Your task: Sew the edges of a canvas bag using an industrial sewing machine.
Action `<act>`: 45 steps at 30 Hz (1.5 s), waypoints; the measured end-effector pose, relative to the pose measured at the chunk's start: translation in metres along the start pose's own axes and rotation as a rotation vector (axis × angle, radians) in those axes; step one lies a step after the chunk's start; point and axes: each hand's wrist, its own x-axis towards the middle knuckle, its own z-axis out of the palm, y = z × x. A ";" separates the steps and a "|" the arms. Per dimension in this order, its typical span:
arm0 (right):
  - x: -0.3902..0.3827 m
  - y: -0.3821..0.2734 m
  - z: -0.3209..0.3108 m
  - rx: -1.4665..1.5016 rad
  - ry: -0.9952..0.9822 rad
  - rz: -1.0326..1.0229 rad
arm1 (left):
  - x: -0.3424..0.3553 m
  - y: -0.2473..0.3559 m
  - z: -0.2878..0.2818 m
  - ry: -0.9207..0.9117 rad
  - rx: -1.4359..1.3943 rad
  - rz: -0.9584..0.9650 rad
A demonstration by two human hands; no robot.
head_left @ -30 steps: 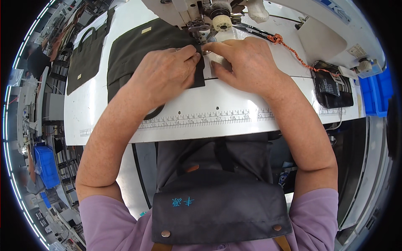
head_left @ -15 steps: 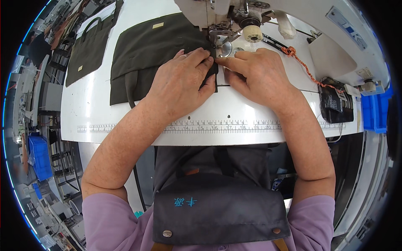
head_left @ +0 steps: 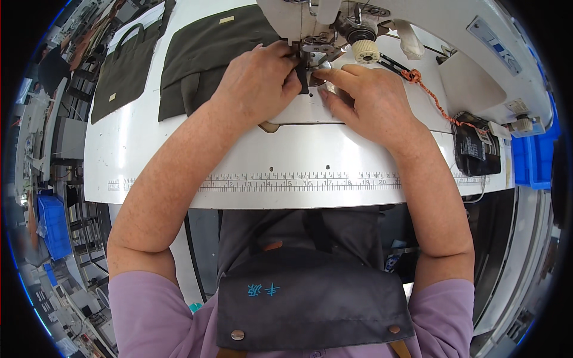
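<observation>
A dark green fabric bag panel lies flat under the sewing machine. It has a strap handle and a small pale label. My left hand rests on the panel's right part, its fingers curled onto the cloth close to the presser foot. My right hand is just right of the presser foot. Its index fingertip touches down by the metal needle plate, and its thumb is held apart below. The panel's edge between my hands is partly hidden by fingers and machine parts.
A second dark green bag panel with a handle lies at the table's left. A printed ruler strip runs along the front edge. Right of my hand are an orange cord and a black packet. Blue bins stand beyond.
The bag panel has slid away from me, deeper under the machine. My left hand moved forward with it. My right hand stayed beside the presser foot, shifting only slightly.
</observation>
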 end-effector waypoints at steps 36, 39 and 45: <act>0.003 0.007 0.004 0.110 -0.001 0.083 | -0.225 0.072 -0.131 -0.015 0.145 -0.220; 0.001 0.011 0.004 0.161 -0.026 0.108 | -0.204 0.058 -0.169 0.175 0.039 -0.289; -0.008 0.009 0.001 0.213 -0.003 0.064 | -0.202 0.030 -0.236 0.790 -0.519 -0.744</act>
